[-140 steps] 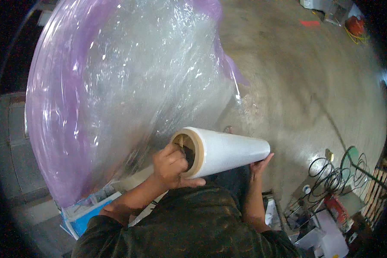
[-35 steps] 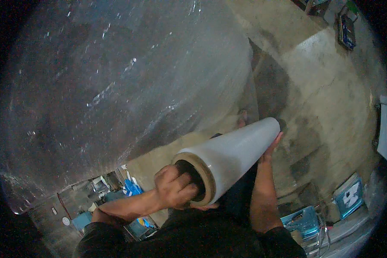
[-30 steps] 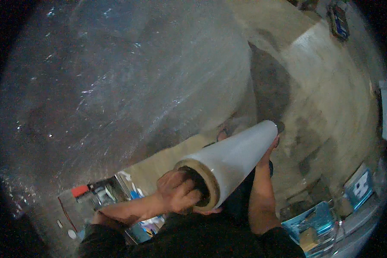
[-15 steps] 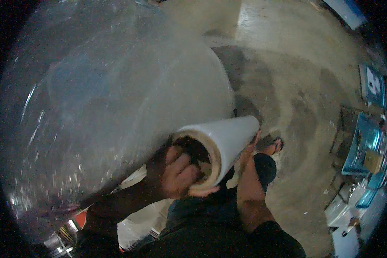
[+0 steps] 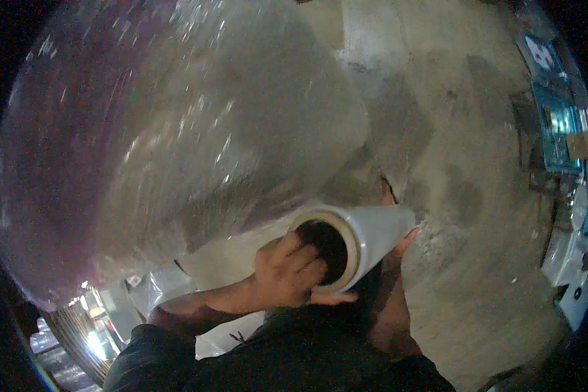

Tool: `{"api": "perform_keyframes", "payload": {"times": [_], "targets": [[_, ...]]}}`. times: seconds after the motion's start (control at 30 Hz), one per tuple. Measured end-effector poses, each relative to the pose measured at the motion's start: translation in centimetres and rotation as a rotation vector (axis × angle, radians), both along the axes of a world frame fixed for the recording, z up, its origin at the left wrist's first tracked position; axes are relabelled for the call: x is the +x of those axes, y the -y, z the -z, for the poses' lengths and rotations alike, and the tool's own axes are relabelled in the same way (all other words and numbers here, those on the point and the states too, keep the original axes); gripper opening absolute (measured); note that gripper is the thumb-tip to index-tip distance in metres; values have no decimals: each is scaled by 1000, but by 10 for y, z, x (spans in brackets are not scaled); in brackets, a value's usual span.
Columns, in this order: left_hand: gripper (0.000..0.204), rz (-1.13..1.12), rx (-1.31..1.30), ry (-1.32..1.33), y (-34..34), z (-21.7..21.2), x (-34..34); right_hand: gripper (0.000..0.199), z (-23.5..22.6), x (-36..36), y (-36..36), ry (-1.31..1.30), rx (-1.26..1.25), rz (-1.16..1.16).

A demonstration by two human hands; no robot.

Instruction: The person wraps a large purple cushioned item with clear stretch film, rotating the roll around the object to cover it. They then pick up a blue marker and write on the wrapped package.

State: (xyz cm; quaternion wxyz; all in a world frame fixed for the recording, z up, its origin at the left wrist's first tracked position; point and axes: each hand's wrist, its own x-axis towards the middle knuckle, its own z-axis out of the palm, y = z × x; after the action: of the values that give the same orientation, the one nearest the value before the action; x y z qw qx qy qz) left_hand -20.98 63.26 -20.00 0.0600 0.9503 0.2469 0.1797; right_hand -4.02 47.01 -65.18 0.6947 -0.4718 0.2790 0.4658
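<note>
A thick roll of clear stretch film [image 5: 379, 238] is held in front of my body, its open cardboard core [image 5: 352, 251] facing me. My left hand [image 5: 286, 269] grips the near end, fingers hooked inside the core and thumb below the rim. At the far, narrower-looking end my right hand [image 5: 406, 243] is wrapped around the roll, mostly hidden behind it. From the roll's left side, shiny see-through film [image 5: 268, 124] spreads across the left and upper middle. What lies behind the film is too blurred to name.
Concrete floor [image 5: 464, 261] with dark stains stretches to the right. Blue-teal plastic items [image 5: 558, 124] and a small tan box [image 5: 578, 146] line the right edge. Stacked goods and a bright light [image 5: 97, 344] show at the lower left. A foot [image 5: 387, 191] is beyond the roll.
The roll has moved slightly right and down in view, with both hands still on it. The surroundings have shifted as my body turned, and the teal items now appear higher.
</note>
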Motion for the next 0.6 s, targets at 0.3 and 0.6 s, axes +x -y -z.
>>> {"api": "perform_keyframes", "payload": {"times": [0.3,0.6], "targets": [[51,145,-145,-35,78,-47,-93,84,-35,-118,120,305,20,-129],[50,296,-135,-24,122,-47,-210,78,-58,-251,175,96,295,199]]}}
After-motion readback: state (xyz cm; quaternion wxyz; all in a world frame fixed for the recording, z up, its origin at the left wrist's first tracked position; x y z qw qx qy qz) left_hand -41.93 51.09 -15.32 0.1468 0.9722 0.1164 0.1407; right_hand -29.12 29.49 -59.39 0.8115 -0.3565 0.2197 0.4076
